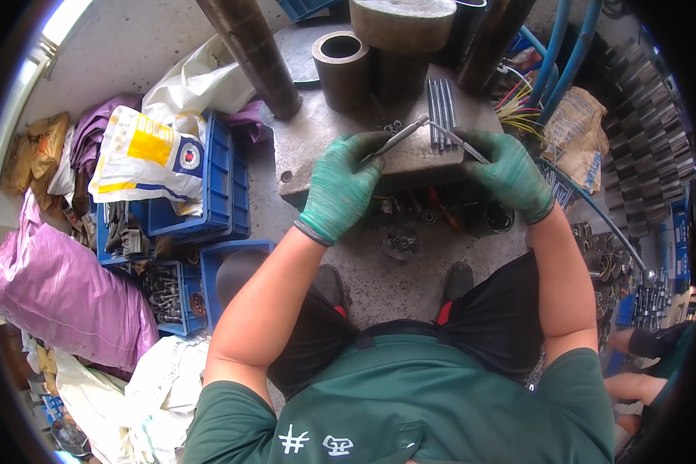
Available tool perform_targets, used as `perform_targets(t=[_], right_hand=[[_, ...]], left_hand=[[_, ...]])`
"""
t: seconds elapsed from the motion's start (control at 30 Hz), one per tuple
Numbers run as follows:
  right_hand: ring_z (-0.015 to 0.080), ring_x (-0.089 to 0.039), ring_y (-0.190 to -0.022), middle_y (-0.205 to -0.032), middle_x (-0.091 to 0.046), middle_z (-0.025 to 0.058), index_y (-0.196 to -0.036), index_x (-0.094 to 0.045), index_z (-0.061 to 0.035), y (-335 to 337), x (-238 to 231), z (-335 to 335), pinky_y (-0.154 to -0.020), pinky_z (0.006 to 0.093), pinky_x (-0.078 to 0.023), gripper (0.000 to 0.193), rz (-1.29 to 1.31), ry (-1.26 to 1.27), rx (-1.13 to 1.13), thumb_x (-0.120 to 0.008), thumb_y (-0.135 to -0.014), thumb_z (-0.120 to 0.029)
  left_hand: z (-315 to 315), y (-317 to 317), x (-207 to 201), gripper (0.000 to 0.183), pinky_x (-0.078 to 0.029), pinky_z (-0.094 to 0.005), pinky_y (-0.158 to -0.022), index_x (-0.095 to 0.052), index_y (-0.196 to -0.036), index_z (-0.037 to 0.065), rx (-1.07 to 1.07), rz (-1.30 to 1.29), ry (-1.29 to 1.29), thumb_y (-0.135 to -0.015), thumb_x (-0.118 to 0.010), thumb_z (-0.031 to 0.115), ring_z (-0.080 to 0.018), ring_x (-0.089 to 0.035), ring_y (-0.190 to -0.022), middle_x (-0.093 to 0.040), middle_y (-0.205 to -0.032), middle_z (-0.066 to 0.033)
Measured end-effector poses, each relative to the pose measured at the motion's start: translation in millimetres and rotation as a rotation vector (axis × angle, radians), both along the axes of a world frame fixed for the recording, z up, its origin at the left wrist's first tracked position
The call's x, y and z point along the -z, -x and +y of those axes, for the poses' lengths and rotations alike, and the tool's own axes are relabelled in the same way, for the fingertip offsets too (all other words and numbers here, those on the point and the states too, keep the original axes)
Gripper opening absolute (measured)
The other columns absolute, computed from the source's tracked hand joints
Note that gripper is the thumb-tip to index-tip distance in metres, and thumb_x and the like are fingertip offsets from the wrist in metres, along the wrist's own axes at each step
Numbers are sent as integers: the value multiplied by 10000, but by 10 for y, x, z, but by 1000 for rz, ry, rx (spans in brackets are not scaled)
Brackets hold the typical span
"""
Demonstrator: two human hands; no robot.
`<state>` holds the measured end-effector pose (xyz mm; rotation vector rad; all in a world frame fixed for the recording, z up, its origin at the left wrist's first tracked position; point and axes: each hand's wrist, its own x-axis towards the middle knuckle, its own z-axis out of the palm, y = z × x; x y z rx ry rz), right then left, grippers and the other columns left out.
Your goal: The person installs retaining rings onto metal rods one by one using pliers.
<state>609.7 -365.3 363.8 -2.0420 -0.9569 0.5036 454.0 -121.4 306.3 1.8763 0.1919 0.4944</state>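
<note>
While the gloved left hand (344, 182) grips a metal rod (402, 137) slanting up rightward, the gloved right hand (512, 174) grips a second rod (458, 142) slanting up leftward, tips close together over the steel block (305, 143), loose rods (441, 104) lying just beyond, nearer the right.

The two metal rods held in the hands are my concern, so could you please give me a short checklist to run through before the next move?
1. Left hand grips the left rod: ok, fingers closed on its near end.
2. Right hand grips the right rod: ok, held near its outer end.
3. Green gloves on both hands: ok.
4. Inner tips of the two rods touching: cannot tell; they come very close in this view.
5. Row of rods lying on the metal block: ok, side by side.
6. Co-worker apart from both hands: ok, at the far right edge.
</note>
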Motion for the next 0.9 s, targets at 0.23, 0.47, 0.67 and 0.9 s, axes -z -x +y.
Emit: perform_targets(t=[0.23, 0.47, 0.67, 0.9], right_hand=[[178, -706, -1046, -1185, -771, 178, -1429, -650, -14, 0, -158, -49, -989, 335, -547, 566, -43, 154, -122, -711, -870, -83], [166, -711, -1012, -1147, -779, 167, -1429, -651, -27, 52, -201, -35, -973, 334, -552, 569, -11, 159, -138, -710, -866, -86], [167, -738, -894, -1005, -789, 159, -1420, -657, -31, 161, -72, 22, -871, 331, -584, 555, -33, 134, -221, -701, -867, -68], [169, -750, -816, -959, -784, 161, -1397, -673, -35, 185, -37, 55, -795, 336, -599, 539, 53, 192, -211, -700, -861, -71]], left_hand=[[62, 28, -12, 414, -557, -327, -990, -740, -1296, 64, 65, 18, -100, -911, -679, -74, -187, -704, -1109, -734, -1190, -106], [75, 67, -41, 430, -547, -313, -1016, -706, -1356, 60, 153, 19, -56, -945, -658, -58, -171, -693, -1121, -740, -1242, -108], [-15, 63, -84, 398, -576, -289, -863, -663, -1398, 17, 296, 69, 192, -1005, -630, 66, -150, -691, -957, -744, -1092, -87], [-80, 74, -199, 395, -524, -233, -642, -666, -1361, -22, 229, 259, 434, -1023, -624, 177, -81, -633, -728, -730, -989, -60]])
